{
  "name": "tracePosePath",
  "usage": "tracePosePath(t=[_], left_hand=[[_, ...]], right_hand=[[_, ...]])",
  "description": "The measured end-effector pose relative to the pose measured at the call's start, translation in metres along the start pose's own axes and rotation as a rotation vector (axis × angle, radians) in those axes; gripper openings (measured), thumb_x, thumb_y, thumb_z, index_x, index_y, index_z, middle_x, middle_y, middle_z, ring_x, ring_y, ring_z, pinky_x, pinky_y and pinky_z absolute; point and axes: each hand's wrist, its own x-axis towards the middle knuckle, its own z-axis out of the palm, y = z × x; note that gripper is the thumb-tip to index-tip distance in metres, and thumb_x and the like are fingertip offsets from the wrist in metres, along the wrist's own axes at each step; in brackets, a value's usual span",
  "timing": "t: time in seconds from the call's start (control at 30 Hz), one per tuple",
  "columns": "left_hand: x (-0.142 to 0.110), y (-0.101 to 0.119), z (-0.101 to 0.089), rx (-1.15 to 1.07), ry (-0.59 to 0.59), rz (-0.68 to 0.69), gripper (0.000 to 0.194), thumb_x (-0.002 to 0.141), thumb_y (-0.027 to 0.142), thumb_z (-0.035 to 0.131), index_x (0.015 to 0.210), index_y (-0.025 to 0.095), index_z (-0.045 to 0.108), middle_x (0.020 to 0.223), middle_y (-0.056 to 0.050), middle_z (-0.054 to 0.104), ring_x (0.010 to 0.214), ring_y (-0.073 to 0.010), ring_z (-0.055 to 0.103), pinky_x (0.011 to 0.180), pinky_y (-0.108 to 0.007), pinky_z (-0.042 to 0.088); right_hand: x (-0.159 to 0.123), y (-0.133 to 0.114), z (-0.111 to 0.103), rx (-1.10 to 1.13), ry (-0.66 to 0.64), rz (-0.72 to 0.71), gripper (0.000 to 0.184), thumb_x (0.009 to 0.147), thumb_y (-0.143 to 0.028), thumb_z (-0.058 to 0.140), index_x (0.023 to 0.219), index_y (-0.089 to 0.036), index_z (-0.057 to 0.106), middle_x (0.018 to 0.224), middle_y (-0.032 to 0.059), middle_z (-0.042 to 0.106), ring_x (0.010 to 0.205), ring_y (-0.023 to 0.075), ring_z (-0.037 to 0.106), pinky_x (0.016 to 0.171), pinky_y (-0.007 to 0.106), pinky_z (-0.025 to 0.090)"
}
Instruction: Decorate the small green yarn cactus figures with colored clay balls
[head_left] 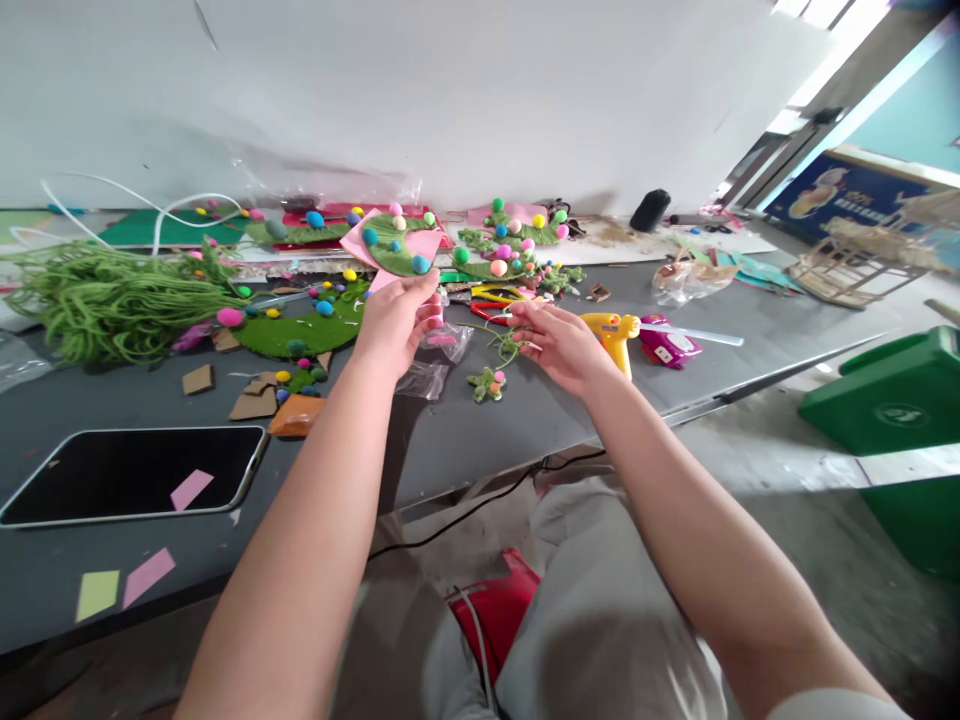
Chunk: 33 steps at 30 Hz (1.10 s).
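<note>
My left hand (401, 318) is closed at the lower edge of a pink card piece (426, 243), which carries a curved green felt shape (405, 262) dotted with coloured pom-poms. To its right, the fingers of my right hand (561, 345) are curled together around a thin green string (504, 347); their exact grip is partly hidden. Below the string lies a small green star-shaped piece (486, 385) with little pom-poms. Yellow-handled pliers (499, 294) and red-handled pliers (489, 313) lie between and beyond my hands. Beside my right hand is a yellow glue gun (616, 340).
A heap of green yarn (97, 300) and a large green felt leaf (300, 332) lie left. A phone (135, 475) rests near the front edge. A purple packet (670, 343) sits past the glue gun. Green bins (892, 395) stand right of the table, and a cable (465, 520) hangs below.
</note>
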Motion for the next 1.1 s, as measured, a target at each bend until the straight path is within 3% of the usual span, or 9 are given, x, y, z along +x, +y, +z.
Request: tracePosePath(t=[0.1, 0.2, 0.43, 0.53, 0.63, 0.7, 0.87, 1.1], left_hand=[[0.011, -0.008, -0.003, 0.129, 0.125, 0.1, 0.018, 0.081, 0.029, 0.079, 0.077, 0.017, 0.066, 0.068, -0.001, 0.064, 0.058, -0.0102, 0.059, 0.055, -0.023, 0.051], [0.021, -0.015, -0.007, 0.287, 0.14, 0.216, 0.004, 0.081, 0.019, 0.07, 0.081, 0.015, 0.068, 0.071, -0.003, 0.066, 0.06, -0.0131, 0.062, 0.062, -0.029, 0.055], [0.009, -0.006, -0.02, 0.872, -0.024, 0.358, 0.014, 0.081, 0.018, 0.06, 0.072, 0.021, 0.071, 0.08, -0.006, 0.07, 0.089, -0.0275, 0.066, 0.081, -0.035, 0.049], [0.0, -0.005, -0.026, 1.049, -0.171, 0.37, 0.004, 0.075, 0.02, 0.071, 0.078, 0.022, 0.073, 0.077, -0.006, 0.067, 0.083, -0.0282, 0.065, 0.08, -0.035, 0.048], [-0.003, -0.01, -0.029, 1.183, -0.24, 0.382, 0.021, 0.068, 0.013, 0.077, 0.086, 0.022, 0.076, 0.074, -0.005, 0.064, 0.076, -0.027, 0.063, 0.079, -0.035, 0.047], [-0.003, -0.014, -0.028, 1.225, -0.233, 0.372, 0.022, 0.069, 0.012, 0.077, 0.088, 0.022, 0.076, 0.072, -0.005, 0.063, 0.077, -0.0279, 0.063, 0.082, -0.036, 0.047], [-0.003, -0.016, -0.021, 1.286, -0.189, 0.343, 0.01, 0.078, 0.025, 0.077, 0.087, 0.02, 0.074, 0.077, -0.008, 0.065, 0.082, -0.0305, 0.065, 0.083, -0.038, 0.047], [-0.012, -0.007, -0.013, 1.493, -0.151, 0.308, 0.009, 0.083, 0.02, 0.066, 0.09, 0.019, 0.07, 0.089, -0.01, 0.073, 0.083, -0.0256, 0.066, 0.075, -0.034, 0.049]], right_hand=[[-0.002, 0.001, 0.0, -0.042, -0.003, 0.0, 0.032, 0.085, -0.05, 0.077, 0.1, -0.022, 0.076, 0.109, 0.0069, 0.076, 0.079, 0.0122, 0.067, 0.067, 0.024, 0.054], [-0.002, 0.005, 0.0, -0.121, -0.012, -0.043, 0.035, 0.085, -0.052, 0.076, 0.101, -0.021, 0.076, 0.104, 0.0064, 0.076, 0.079, 0.0121, 0.066, 0.068, 0.025, 0.053], [0.003, 0.02, 0.011, -0.698, 0.005, -0.33, 0.016, 0.088, -0.031, 0.069, 0.096, -0.019, 0.077, 0.091, 0.0054, 0.077, 0.08, 0.0185, 0.066, 0.078, 0.036, 0.053], [0.008, 0.024, 0.02, -0.902, 0.025, -0.387, 0.015, 0.088, -0.025, 0.066, 0.096, -0.022, 0.078, 0.099, 0.0063, 0.078, 0.082, 0.0216, 0.065, 0.08, 0.04, 0.053], [0.014, 0.027, 0.031, -1.1, 0.06, -0.403, 0.014, 0.084, -0.021, 0.068, 0.091, -0.024, 0.08, 0.101, 0.0073, 0.076, 0.084, 0.0245, 0.065, 0.08, 0.042, 0.052], [0.02, 0.028, 0.037, -1.178, 0.062, -0.368, 0.012, 0.083, -0.021, 0.07, 0.087, -0.025, 0.081, 0.098, 0.0077, 0.076, 0.084, 0.0257, 0.064, 0.079, 0.043, 0.051], [0.031, 0.029, 0.041, -1.044, 0.034, -0.378, 0.009, 0.082, -0.027, 0.075, 0.085, -0.022, 0.081, 0.09, 0.0061, 0.077, 0.078, 0.0219, 0.062, 0.074, 0.039, 0.049], [0.029, 0.022, 0.044, -0.649, -0.051, -0.39, 0.019, 0.077, -0.033, 0.08, 0.083, -0.016, 0.079, 0.079, 0.0035, 0.076, 0.066, 0.0134, 0.058, 0.064, 0.029, 0.048]])
